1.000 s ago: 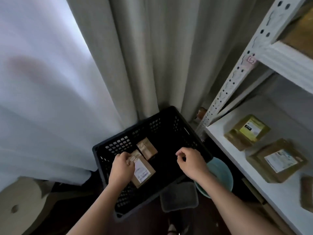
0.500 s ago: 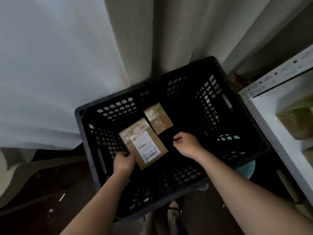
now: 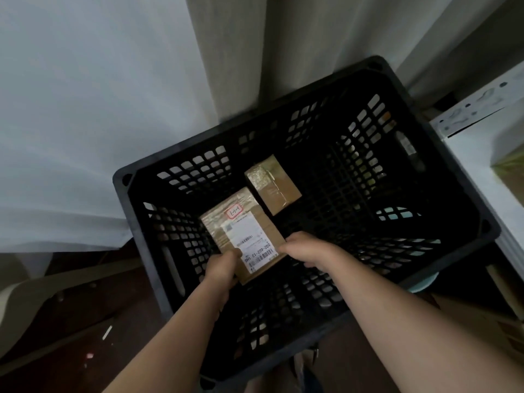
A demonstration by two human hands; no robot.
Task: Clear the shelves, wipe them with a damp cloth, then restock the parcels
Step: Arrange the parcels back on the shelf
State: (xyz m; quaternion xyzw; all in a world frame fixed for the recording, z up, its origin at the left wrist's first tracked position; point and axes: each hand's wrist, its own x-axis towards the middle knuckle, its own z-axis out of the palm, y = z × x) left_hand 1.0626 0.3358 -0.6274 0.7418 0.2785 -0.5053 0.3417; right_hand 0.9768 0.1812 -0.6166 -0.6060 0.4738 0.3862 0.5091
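Inside the black crate [image 3: 442,177], near its 8 o'clock corner, lies a brown parcel [image 3: 246,219] with a white shipping label [image 3: 251,241] reading "502-602-12 1H5" above a barcode; the smaller print is too blurred to read. A red-edged sticker [image 3: 234,213] at the label's 12 o'clock carries handwriting that looks like "3-1-1". The left hand [image 3: 222,269] grips the parcel's 7 o'clock corner, fingers curled round it and mostly hidden beneath. The right hand [image 3: 307,251] holds the 4 o'clock edge, fingers bent over it. A smaller taped parcel [image 3: 272,184] sits just beside it at 1 o'clock, no label showing. The white shelf [image 3: 482,177] is cut off at 3 o'clock.
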